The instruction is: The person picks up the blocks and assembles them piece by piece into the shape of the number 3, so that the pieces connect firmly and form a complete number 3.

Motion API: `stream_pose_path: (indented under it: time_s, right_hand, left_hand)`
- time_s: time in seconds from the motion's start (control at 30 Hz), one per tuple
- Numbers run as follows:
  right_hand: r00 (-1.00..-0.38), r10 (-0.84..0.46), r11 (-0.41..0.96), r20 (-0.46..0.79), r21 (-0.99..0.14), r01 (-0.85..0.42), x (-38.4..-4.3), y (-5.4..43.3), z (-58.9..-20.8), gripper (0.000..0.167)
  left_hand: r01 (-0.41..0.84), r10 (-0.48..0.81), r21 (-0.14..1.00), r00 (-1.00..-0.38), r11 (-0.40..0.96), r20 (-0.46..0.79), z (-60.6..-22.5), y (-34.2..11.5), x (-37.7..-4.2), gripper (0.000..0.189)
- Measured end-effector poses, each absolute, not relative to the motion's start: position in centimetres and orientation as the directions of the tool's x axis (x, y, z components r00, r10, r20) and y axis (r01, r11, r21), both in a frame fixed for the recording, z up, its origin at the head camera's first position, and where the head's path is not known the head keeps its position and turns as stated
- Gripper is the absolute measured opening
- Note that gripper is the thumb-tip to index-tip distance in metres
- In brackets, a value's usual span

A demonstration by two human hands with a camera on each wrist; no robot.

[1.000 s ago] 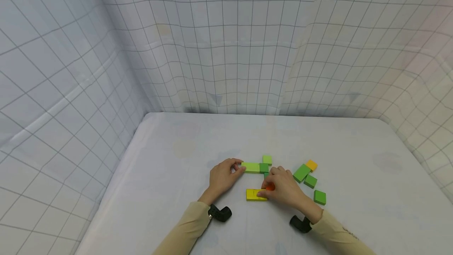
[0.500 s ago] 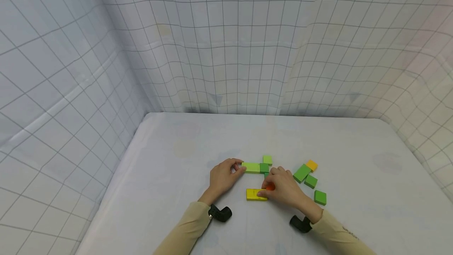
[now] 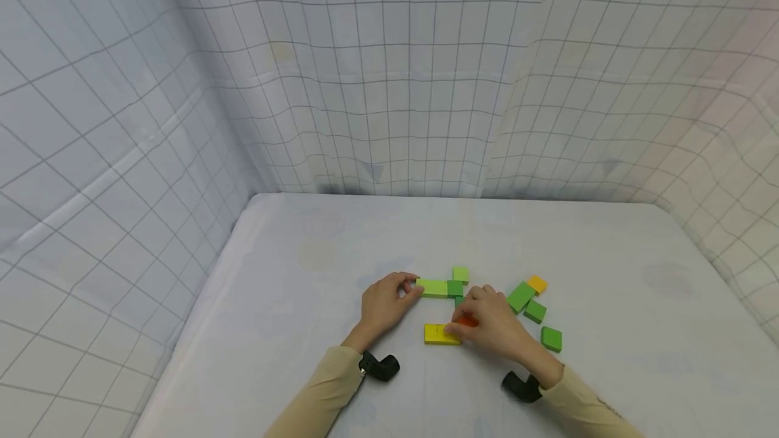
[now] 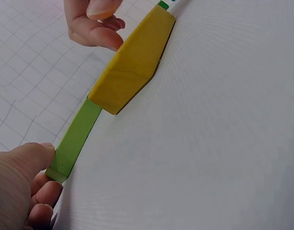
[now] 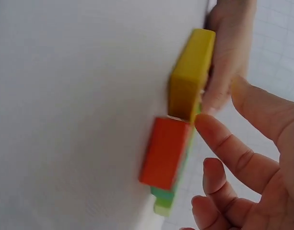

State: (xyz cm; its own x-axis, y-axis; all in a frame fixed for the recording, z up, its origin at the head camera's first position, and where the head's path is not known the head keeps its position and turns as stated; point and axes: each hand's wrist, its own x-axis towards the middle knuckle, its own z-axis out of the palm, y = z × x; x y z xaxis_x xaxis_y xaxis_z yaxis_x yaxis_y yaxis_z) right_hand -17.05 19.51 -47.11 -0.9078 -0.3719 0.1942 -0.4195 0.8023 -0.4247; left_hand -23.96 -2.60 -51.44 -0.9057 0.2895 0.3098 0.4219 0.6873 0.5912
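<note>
My left hand (image 3: 387, 304) pinches the light green bar (image 3: 433, 288); my right hand (image 3: 493, 322) is loose by the yellow block (image 3: 437, 334)

My left thumb lies on top of the light green bar at its left end, with my fingers bent in against that end, so I have it pinched there while it lies flat on the bench (image 3: 243, 330). My right hand is released: in the right wrist view my thumb and forefinger stand apart with nothing between them. My forefinger's tip is by the corner where the yellow block meets the red-orange block (image 5: 163, 153); I cannot tell whether it touches either.

The yellow block lies nearer to me than the light green bar, and the red-orange block is at its right end, mostly under my right hand in the head view. At the right end of the light green bar sits a dark green square (image 3: 454, 288), with a small lime square (image 3: 460, 275) on its far side. On its near side another dark green piece (image 3: 459, 301) is partly hidden by my fingers.

To the right of my right hand, a longer green block (image 3: 521, 297) lies at a slant, with an amber square (image 3: 537, 284) at its far end and a mid-green square (image 3: 535, 311) close beside it. Nearer to me, a separate green square (image 3: 551, 338) lies apart from those three.
</note>
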Motion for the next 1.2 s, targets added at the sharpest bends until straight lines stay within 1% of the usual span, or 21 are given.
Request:
stream_pose_path:
  time_s: [0.17,0.3,0.4,0.5,0.67,0.8,0.87,0.97,1.2]
  right_hand:
    - [-0.916,-0.295,0.751,0.272,-0.526,-0.399,-16.4,22.0,-45.3,0.008]
    - [-0.928,-0.212,0.77,0.306,-0.532,-0.352,-15.7,25.0,-44.0,0.006]
    - [-0.939,-0.173,0.794,0.296,-0.522,-0.31,-15.1,27.3,-43.7,0.005]
    - [-0.962,-0.136,0.815,0.238,-0.525,-0.246,-14.5,29.4,-43.9,0.008]
    - [-0.996,-0.069,0.835,0.055,-0.543,-0.087,-13.4,31.9,-44.7,0.022]
    - [-0.993,-0.06,0.829,-0.1,-0.559,0.006,-12.8,33.0,-45.5,0.035]
    - [-0.986,-0.064,0.819,-0.154,-0.572,0.036,-12.6,33.2,-45.9,0.038]
    - [-0.979,-0.059,0.797,-0.194,-0.599,0.071,-12.5,33.1,-46.3,0.039]
    - [-0.983,-0.045,0.773,-0.178,-0.629,0.078,-12.5,32.6,-47.1,0.036]
  left_hand:
    - [0.431,0.297,0.58,-0.901,0.691,0.315,-51.6,-2.7,-24.0,0.028]
    - [0.438,0.302,0.573,-0.898,0.693,0.32,-51.7,-2.7,-24.2,0.029]
    - [0.435,0.301,0.579,-0.899,0.69,0.317,-51.6,-2.7,-24.2,0.029]
    - [0.427,0.298,0.583,-0.903,0.691,0.309,-51.6,-2.7,-24.2,0.028]
    - [0.42,0.3,0.584,-0.907,0.695,0.296,-51.7,-2.7,-24.3,0.028]
    - [0.428,0.303,0.585,-0.903,0.689,0.304,-51.7,-2.7,-24.2,0.029]
    - [0.425,0.3,0.583,-0.904,0.692,0.304,-51.7,-2.7,-24.2,0.028]
    - [0.426,0.299,0.582,-0.904,0.693,0.306,-51.8,-2.7,-24.3,0.028]
    - [0.421,0.304,0.575,-0.906,0.702,0.293,-51.8,-2.6,-24.3,0.029]
